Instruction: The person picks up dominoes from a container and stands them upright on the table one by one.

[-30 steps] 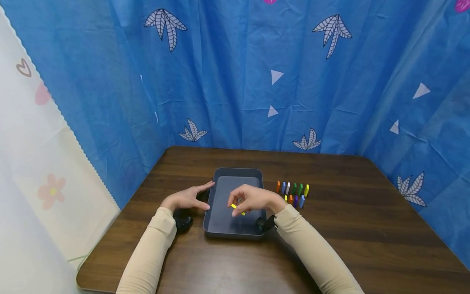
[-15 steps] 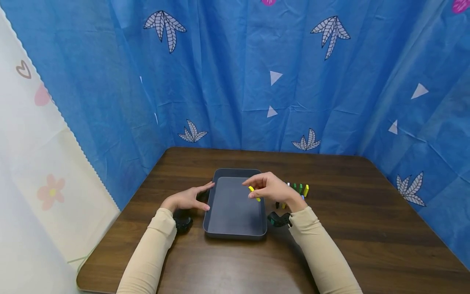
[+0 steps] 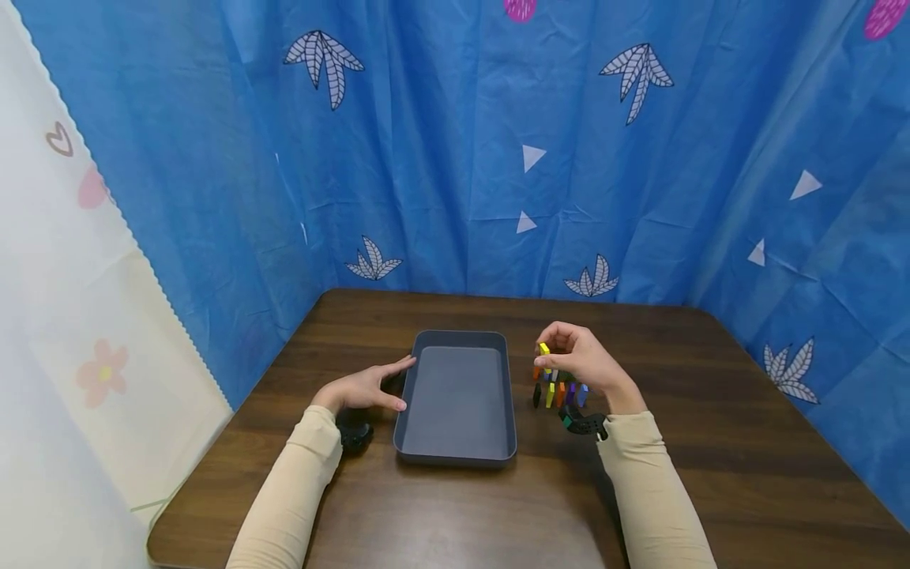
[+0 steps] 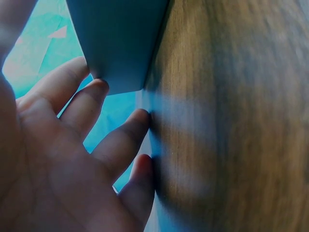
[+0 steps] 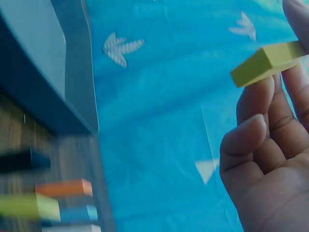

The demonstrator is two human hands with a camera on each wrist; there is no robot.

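Pinched between the thumb and fingers of my right hand (image 3: 588, 362) is a small yellow domino-like block (image 3: 544, 348). In the right wrist view the same yellow block (image 5: 264, 62) is held up, with only the thumb's edge showing beside it. This hand is over two rows of upright coloured blocks, overlapping the back row. The front row has a black block (image 3: 536, 394), a yellow one, an orange one, a purple one and a blue block (image 3: 583, 396). My left hand (image 3: 364, 388) lies with fingers spread at the left side of a dark grey tray (image 3: 458, 411).
A brown wooden table (image 3: 455, 521) carries everything. Blue curtain (image 3: 455, 158) hangs behind it, and a white curtain (image 3: 64, 300) is at the left. The tray's right wall stands just left of the blocks. Black wrist devices are strapped on both arms.
My right hand has moved from above the tray to the right, over the blocks, carrying the yellow block. The left hand has stayed at the tray's side.
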